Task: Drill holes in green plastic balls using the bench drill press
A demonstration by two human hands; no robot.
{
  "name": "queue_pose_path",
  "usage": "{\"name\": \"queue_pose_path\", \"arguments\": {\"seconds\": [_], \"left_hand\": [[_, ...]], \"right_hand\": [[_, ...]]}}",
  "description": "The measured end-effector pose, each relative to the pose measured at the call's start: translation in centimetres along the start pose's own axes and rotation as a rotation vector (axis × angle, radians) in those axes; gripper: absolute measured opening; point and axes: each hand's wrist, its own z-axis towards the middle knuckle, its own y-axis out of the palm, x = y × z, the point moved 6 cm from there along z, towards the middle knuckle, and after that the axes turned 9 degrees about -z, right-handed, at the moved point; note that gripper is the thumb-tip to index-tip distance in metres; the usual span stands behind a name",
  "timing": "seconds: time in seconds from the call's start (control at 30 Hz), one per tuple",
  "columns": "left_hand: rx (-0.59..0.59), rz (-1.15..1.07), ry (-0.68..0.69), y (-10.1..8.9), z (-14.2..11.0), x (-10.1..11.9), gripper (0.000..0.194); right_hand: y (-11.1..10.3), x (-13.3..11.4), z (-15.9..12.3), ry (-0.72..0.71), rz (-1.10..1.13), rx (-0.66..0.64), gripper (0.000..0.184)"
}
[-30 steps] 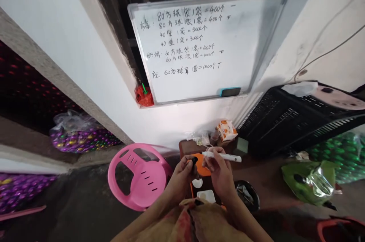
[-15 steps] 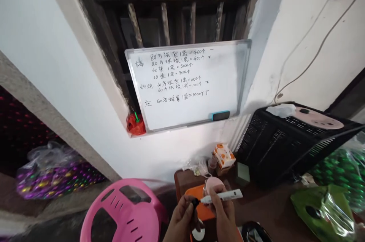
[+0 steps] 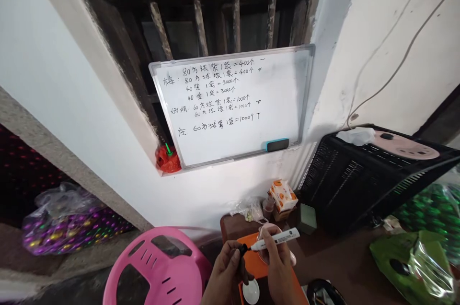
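Left hand: The left hand (image 3: 226, 264) was closed in a narrow pinch on the black cap (image 3: 243, 249).
Right hand: The right hand (image 3: 277, 259) gripped the white marker (image 3: 283, 238) by its barrel, nib end toward the left hand.
Marker location: The marker was above the brown table (image 3: 323, 252), below the whiteboard (image 3: 283, 99).
Cap and nib: The nib was at the mouth of the cap; contact could not be confirmed.
Step in hand: Judged to be the handling of the cap at the nib; fitting or removal could not be told.
Next move: Judged to call for cap and barrel kept in line, with both grips steady.
Clear bag, left: The clear bag (image 3: 59, 198) held shiny purple, gold and green pieces.
Green-filled bag, right: The plastic bag (image 3: 440, 199) beyond the crate held shiny green pieces.
Black crate: The black crate (image 3: 338, 190) had slotted walls; its contents could not be seen. A pink panel (image 3: 406, 146) lay on top.
Dark bowl: The dark bowl (image 3: 312, 290) was cut off by the lower edge; its contents were unclear.
Red bag: The red bag (image 3: 167, 162) had a green object (image 3: 168, 149) protruding upward.
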Motion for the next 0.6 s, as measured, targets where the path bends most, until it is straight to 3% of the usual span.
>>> {"name": "queue_pose_path", "arguments": {"seconds": [0.07,0.3,0.6], "left_hand": [[0.005,0.009,-0.008,0.2,0.2,0.1,0.048],[-0.001,0.064,-0.02,1.4,0.3,0.8,0.047],[0.0,0.081,-0.036,2.2,0.6,-0.3,0.051]], "right_hand": [[0.2,-0.1,0.0,0.044,0.023,0.003,0.054],[1.1,-1.9,-0.1,-0.023,0.067,-0.086,0.043],[-0.4,-1.8,0.0,-0.046,0.133,-0.08,0.041]]}}
